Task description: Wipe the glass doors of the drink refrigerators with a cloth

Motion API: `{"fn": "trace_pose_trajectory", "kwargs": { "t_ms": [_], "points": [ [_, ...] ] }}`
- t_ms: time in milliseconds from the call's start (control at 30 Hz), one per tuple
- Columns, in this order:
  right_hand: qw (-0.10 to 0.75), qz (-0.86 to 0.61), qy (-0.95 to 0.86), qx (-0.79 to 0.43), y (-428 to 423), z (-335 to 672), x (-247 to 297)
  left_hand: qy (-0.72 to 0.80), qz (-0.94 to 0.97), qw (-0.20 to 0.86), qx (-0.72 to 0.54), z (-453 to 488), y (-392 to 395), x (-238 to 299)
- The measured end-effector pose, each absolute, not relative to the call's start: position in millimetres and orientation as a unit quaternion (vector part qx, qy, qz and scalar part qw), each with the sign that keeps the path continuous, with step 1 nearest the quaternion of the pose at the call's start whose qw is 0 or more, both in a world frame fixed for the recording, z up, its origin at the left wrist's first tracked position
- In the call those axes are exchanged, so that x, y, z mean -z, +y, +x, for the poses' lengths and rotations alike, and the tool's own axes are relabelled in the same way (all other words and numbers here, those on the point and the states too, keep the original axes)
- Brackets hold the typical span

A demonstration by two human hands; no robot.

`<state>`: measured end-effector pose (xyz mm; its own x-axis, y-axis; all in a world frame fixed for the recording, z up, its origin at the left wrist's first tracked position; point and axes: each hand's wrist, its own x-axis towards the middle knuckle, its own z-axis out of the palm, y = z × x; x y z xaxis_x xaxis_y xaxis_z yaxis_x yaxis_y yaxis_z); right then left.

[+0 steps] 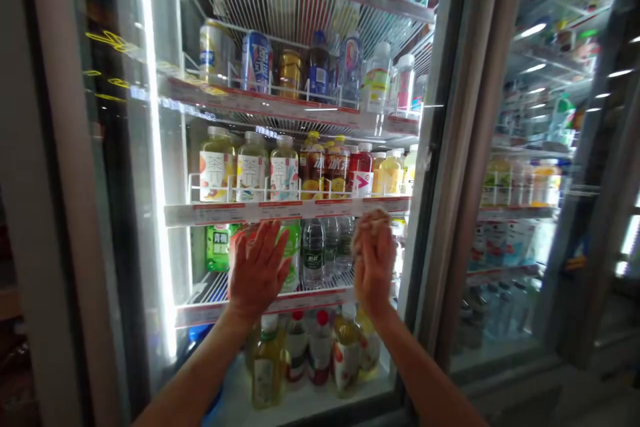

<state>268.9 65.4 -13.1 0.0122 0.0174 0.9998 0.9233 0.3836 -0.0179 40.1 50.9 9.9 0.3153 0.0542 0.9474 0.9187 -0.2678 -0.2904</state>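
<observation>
A glass door (320, 113) of a drinks fridge stands in front of me. My left hand (256, 270) lies flat against or just before the glass, its fingers stretched out and holding nothing. My right hand (374, 270) presses a crumpled, light-coloured cloth (376, 219) to the glass, near the right side of the door. The cloth is partly hidden behind the fingers. Between the two hands, water bottles (314, 255) show through the glass, and a green-labelled bottle (291, 257) is partly covered by my left hand.
A metal door frame (465, 147) runs up on the right, with a second fridge section (510, 233) beyond it. Behind the glass are several shelves of cans (257, 61) and tea bottles (215, 167). A bright light strip (155, 147) runs down the left. More bottles (267, 363) stand at the bottom.
</observation>
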Motion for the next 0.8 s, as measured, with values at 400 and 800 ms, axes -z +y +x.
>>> {"fn": "trace_pose_trajectory", "kwargs": {
  "t_ms": [400, 800],
  "points": [
    [0.625, -0.455, -0.505, 0.384, 73.3, 321.9, 17.1, -0.364, -0.658, 0.468, 0.463, 39.8, 51.7, -9.3],
    [0.6, -0.448, -0.526, 0.404, 74.1, 315.6, 9.8, -0.359, -0.657, 0.47, 0.468, 39.6, 52.8, -9.4]
  ]
}}
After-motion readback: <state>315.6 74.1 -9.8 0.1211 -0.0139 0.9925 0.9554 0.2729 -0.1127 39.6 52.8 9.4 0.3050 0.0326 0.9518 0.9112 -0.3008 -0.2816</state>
